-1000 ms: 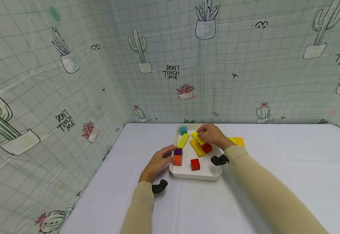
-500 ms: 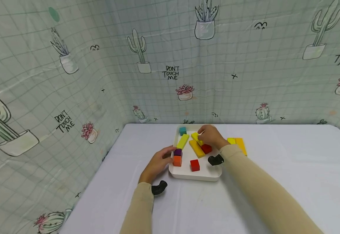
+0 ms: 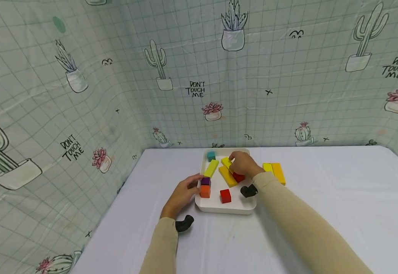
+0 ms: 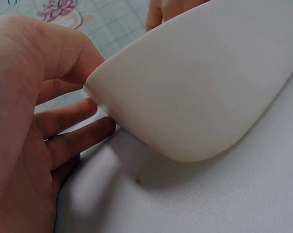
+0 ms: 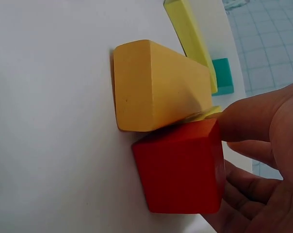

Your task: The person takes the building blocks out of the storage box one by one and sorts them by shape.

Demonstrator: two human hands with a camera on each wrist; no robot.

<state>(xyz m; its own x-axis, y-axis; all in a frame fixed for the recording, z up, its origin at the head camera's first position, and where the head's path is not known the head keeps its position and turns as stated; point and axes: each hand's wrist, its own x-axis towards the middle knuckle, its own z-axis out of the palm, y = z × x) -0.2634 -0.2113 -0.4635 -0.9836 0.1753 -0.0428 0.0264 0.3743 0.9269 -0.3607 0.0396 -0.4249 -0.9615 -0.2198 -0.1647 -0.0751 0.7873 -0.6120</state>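
Head view: a red block (image 3: pixel 225 196) sits inside the tray (image 3: pixel 224 209), whose edge the left hand (image 3: pixel 180 196) touches loosely. Work looks well along: only two yellow blocks (image 3: pixel 278 174) lie outside, on the table (image 3: pixel 339 194). Farther, the right hand (image 3: pixel 245 164) is at another yellow block (image 3: pixel 225 161), grip unclear.

the white tray (image 3: pixel 241 205) lies flat, corners rounded, walls low; in its far half sits a bright yellow block (image 3: pixel 226 161), long and slim, lying slantwise, its nearer part mostly hidden; toward that hidden part rests a red block (image 5: pixel 178 167), smooth and square-sided, turned at an angle; just left of both lies a deep yellow block (image 3: pixel 227 176), long, on its side, slanting like the bright one; by the left wall a purple cube (image 3: pixel 205 181) stands directly behind an orange cube (image 3: pixel 205 191), both upright on the tray floor.
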